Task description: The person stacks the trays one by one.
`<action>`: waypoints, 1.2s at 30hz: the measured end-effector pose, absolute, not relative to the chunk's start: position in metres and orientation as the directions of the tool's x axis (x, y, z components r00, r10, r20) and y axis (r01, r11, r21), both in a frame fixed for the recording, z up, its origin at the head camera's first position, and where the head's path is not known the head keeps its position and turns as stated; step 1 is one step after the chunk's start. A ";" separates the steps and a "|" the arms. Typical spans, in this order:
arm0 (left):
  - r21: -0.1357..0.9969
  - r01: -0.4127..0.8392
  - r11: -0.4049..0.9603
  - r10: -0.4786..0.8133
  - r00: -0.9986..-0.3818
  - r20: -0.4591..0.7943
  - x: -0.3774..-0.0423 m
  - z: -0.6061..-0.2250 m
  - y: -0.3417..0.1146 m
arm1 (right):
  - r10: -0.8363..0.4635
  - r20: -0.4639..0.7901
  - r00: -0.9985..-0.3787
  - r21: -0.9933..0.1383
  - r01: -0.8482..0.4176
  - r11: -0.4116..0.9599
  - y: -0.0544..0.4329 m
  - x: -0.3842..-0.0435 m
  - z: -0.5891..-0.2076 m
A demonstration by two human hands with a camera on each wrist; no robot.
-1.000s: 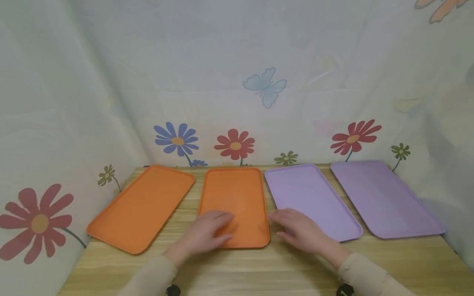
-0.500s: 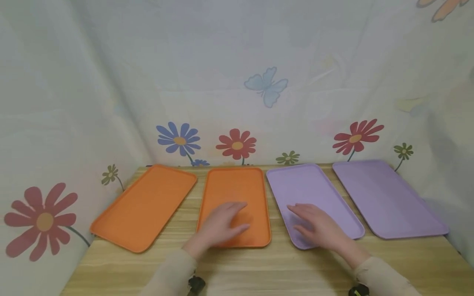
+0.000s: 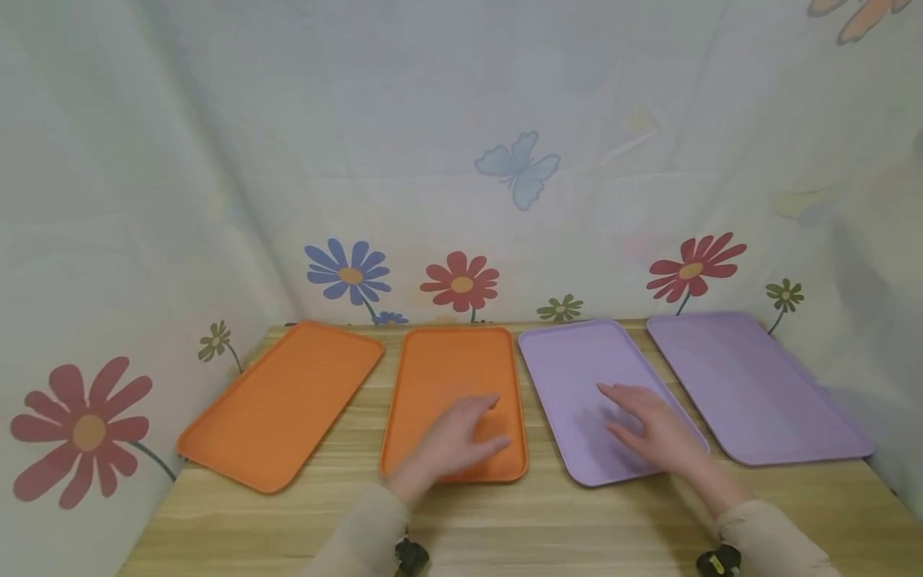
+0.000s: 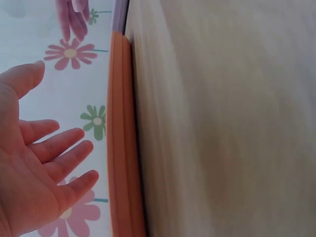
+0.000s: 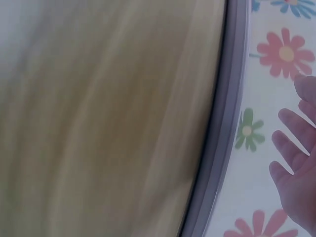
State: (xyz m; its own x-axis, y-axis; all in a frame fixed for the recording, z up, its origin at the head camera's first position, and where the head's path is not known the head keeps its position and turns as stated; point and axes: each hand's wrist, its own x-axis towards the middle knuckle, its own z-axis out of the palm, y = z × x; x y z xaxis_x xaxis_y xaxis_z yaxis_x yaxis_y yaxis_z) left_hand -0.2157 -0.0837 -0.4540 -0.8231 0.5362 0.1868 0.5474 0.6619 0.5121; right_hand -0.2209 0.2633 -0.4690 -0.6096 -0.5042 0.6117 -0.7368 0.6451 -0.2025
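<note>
My left hand (image 3: 456,437) is held over the near half of the inner orange tray (image 3: 457,365), fingers relaxed and nothing in them. In the left wrist view that hand (image 4: 42,158) shows its palm with the fingers spread, above the orange tray's edge (image 4: 122,133). Over the inner purple tray (image 3: 577,361) hovers my right hand (image 3: 656,429), also holding nothing. The right wrist view has the right hand (image 5: 298,148) at its edge, fingers loosely extended, apart from the purple tray's rim (image 5: 224,113).
A second orange tray (image 3: 281,405) lies angled at the left, and a second purple tray (image 3: 757,389) at the right. All rest on a wood-grain table (image 3: 548,529). Behind stands a white curtain (image 3: 404,160) printed with flowers and a butterfly.
Both hands have moved to the right. The left stays over the inner orange tray; the right has gone from the gap between the trays to over the inner purple one. The trays have not moved.
</note>
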 end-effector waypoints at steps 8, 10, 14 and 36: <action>0.597 0.486 0.638 0.498 -0.852 0.161 -0.211 -0.458 -0.071 | -0.460 0.621 -0.634 -0.244 -0.715 0.656 0.284 -0.224 -0.465; 0.623 0.474 0.622 0.487 -0.857 0.166 -0.209 -0.458 -0.067 | -0.457 0.624 -0.634 -0.239 -0.711 0.661 0.288 -0.226 -0.465; 0.657 0.448 0.606 0.466 -0.870 0.164 -0.207 -0.459 -0.059 | -0.437 0.611 -0.660 -0.249 -0.684 0.685 0.296 -0.227 -0.464; 0.826 0.289 0.484 0.334 -0.933 0.131 -0.199 -0.464 -0.019 | -0.262 0.447 -0.855 -0.456 -0.470 0.755 0.327 -0.243 -0.472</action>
State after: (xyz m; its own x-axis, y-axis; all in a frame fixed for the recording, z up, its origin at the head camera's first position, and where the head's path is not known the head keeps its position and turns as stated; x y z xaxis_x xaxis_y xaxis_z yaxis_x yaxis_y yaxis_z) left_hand -0.1986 -0.0188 -0.4638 -0.9334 0.3340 0.1312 0.2892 0.4837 0.8261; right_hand -0.2428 0.3272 -0.4725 -0.8551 -0.2622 0.4473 -0.4703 0.7555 -0.4562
